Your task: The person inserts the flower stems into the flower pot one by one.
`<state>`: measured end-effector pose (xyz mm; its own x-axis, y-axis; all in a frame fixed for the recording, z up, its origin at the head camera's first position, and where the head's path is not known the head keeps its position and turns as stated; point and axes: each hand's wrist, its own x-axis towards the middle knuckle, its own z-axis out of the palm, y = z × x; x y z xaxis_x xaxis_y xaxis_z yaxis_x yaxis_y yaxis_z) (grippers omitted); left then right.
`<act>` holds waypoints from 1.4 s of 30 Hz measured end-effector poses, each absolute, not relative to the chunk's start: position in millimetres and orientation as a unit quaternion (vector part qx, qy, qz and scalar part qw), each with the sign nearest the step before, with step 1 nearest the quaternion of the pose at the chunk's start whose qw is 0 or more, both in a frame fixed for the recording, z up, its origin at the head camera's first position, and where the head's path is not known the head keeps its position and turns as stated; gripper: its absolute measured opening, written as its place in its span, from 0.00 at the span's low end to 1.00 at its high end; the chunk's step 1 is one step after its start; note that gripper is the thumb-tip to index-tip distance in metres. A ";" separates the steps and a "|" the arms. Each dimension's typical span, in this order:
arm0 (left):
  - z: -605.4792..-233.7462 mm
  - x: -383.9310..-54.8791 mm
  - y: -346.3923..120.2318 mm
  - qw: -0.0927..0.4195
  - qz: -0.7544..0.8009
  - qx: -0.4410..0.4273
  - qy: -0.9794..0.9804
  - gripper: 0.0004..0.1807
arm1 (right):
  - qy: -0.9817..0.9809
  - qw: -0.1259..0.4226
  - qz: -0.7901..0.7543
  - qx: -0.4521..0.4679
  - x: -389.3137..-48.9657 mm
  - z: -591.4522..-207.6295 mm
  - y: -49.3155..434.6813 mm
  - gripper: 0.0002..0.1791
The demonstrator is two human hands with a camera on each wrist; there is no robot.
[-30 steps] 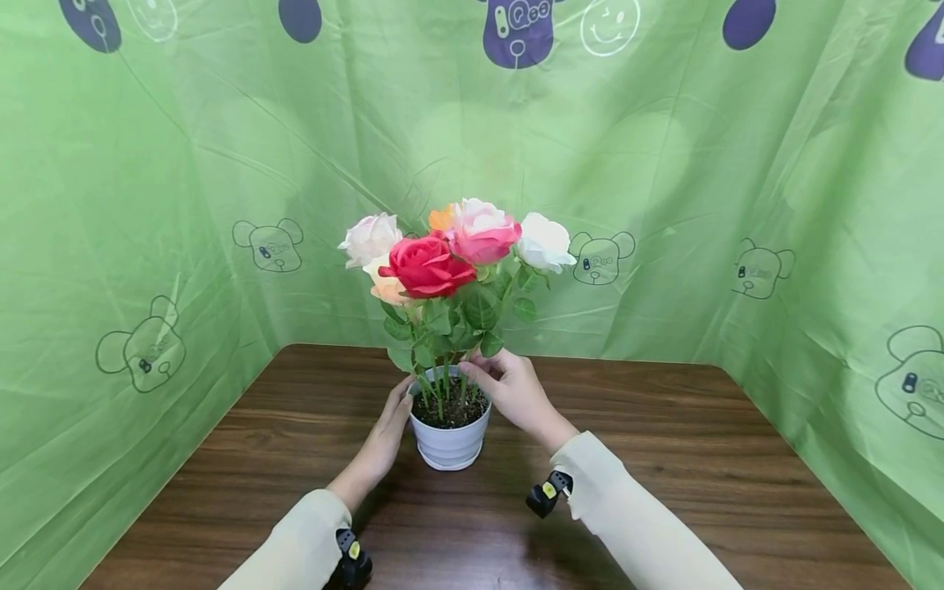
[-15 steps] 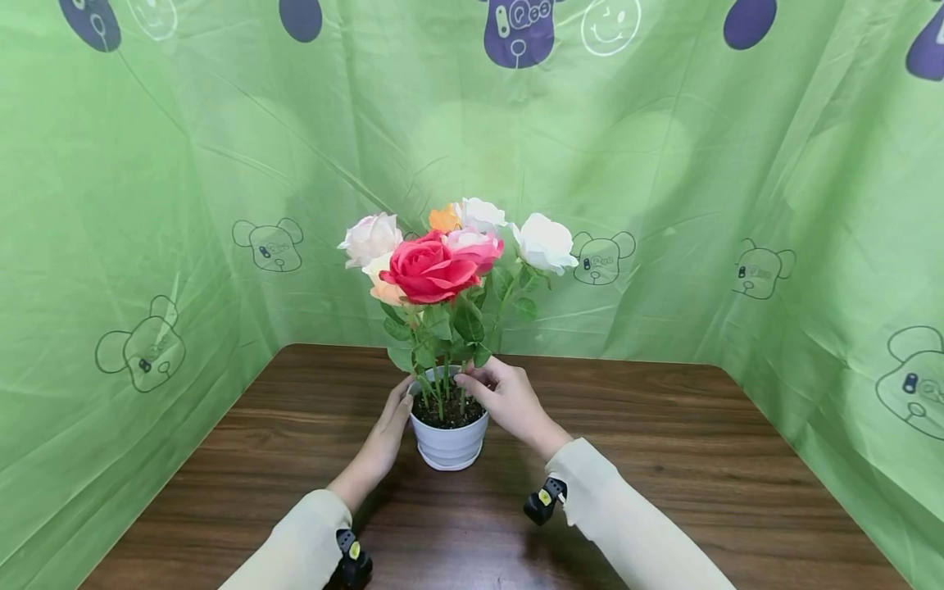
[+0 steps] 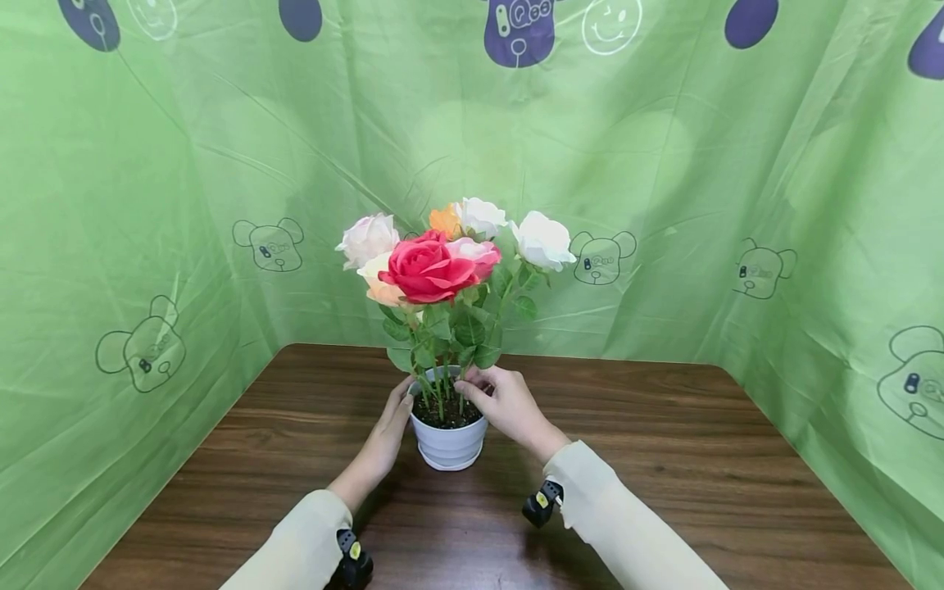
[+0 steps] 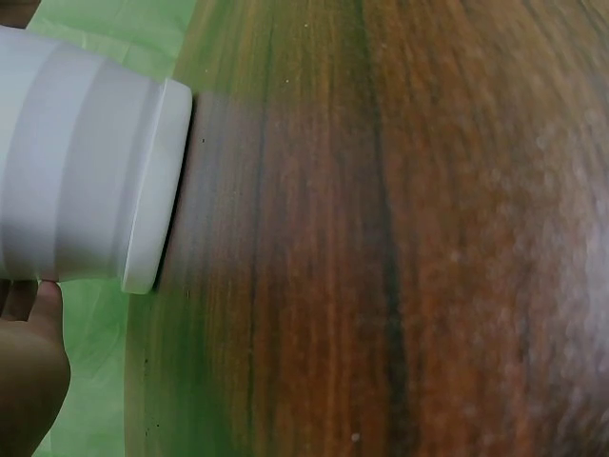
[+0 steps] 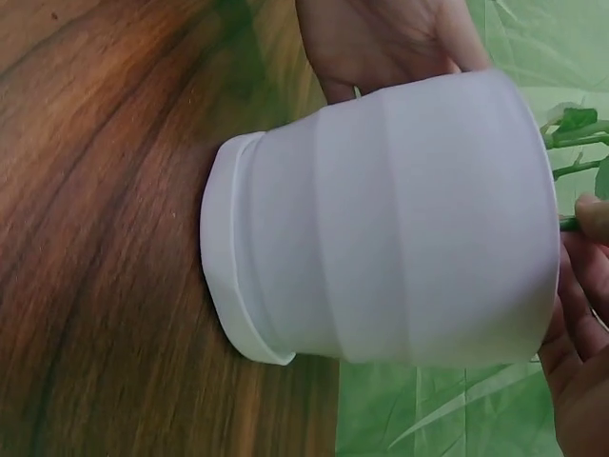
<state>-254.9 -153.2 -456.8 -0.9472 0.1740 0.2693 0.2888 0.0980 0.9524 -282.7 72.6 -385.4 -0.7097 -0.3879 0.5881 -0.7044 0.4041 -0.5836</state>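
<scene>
A white ridged pot (image 3: 451, 445) with dark soil holds several roses on leafy green stems. My left hand (image 3: 385, 434) lies along the pot's left side with fingers extended and the thumb at the rim. From the right, my right hand (image 3: 516, 408) reaches over the rim and pinches a stem just above the soil. In the right wrist view, thumb and fingers close on that green stem (image 5: 569, 224), while the left palm touches the pot's other side. A pink-and-white rose (image 3: 483, 256) sits behind the red rose (image 3: 428, 269), partly hidden by it.
The pot stands on a brown wood-grain table (image 3: 664, 459). White roses (image 3: 543, 240), a pale rose (image 3: 369, 239) and an orange rose (image 3: 446, 220) rise around the red one. Green printed cloth (image 3: 627, 147) hangs at the back and both sides.
My right hand has moved down towards the soil. The pink-and-white rose has dropped behind the red one, uncovering a white rose at the back. My left hand has stayed put.
</scene>
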 end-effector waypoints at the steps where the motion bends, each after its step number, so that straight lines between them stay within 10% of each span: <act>1: -456.8 -254.9 -153.1 0.044 -0.653 -0.156 -0.740 0.29 | -0.821 0.185 0.425 0.332 -282.6 -385.6 72.8 0.03; 42: -454.0 -253.2 -152.6 0.035 -0.648 -0.152 -0.746 0.28 | -0.836 0.115 0.440 0.307 -282.7 -384.9 82.6 0.06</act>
<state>-253.2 -152.6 -454.0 -0.9513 0.1815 0.2491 0.2720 0.1142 0.9555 -282.7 82.6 -384.9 -0.7855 -0.4111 0.4625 -0.6140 0.4248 -0.6652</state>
